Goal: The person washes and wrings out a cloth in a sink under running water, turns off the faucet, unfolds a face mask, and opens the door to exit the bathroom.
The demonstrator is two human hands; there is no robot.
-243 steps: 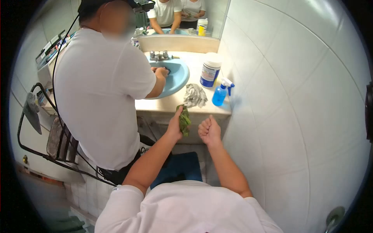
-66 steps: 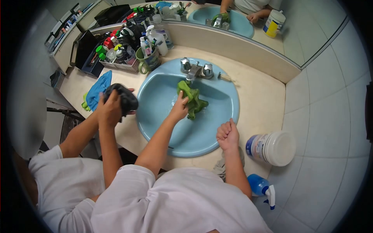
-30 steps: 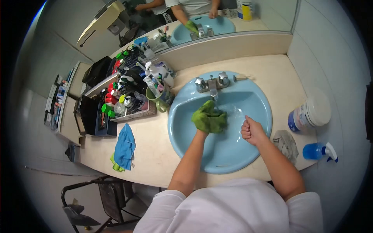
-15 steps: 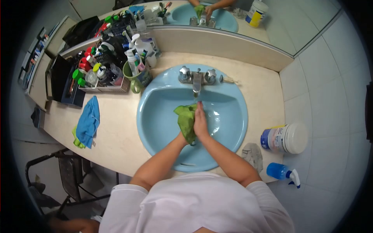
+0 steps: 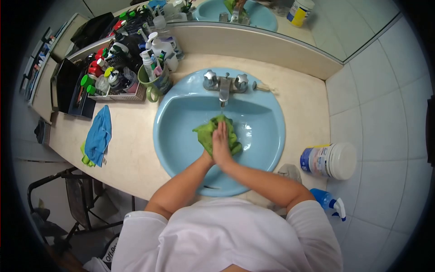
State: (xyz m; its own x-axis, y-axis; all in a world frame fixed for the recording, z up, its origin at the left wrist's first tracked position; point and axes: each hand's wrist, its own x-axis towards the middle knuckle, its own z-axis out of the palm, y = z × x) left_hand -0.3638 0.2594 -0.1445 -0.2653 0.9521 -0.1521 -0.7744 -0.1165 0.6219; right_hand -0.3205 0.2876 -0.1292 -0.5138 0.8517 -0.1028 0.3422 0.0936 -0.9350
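A wet-looking green cloth [image 5: 205,136] is pressed between my two hands over the blue sink [image 5: 174,131]. My right hand [image 5: 220,147] lies against the cloth with its fingers straight and together, pointing at the faucet. Below and to the left, my left hand [image 5: 208,157] shows only near its wrist; the cloth and my right hand cover its fingers. Just beyond the fingertips is the chrome faucet [image 5: 224,92], with a thin stream of water at its spout. Cloth sticks out on both sides of my right hand.
Left of the sink stand a green mug [image 5: 161,84] with toothbrushes and a basket [image 5: 122,97] of bottles. A blue cloth [image 5: 99,136] lies at the counter's left. On the right are a white-lidded tub [image 5: 328,161] and a blue spray bottle [image 5: 324,197]. A mirror runs behind.
My right hand has shifted left and toward me across the cloth, its fingers now over the cloth's middle. The cloth has spread wider, showing on the right too. The view has shifted slightly.
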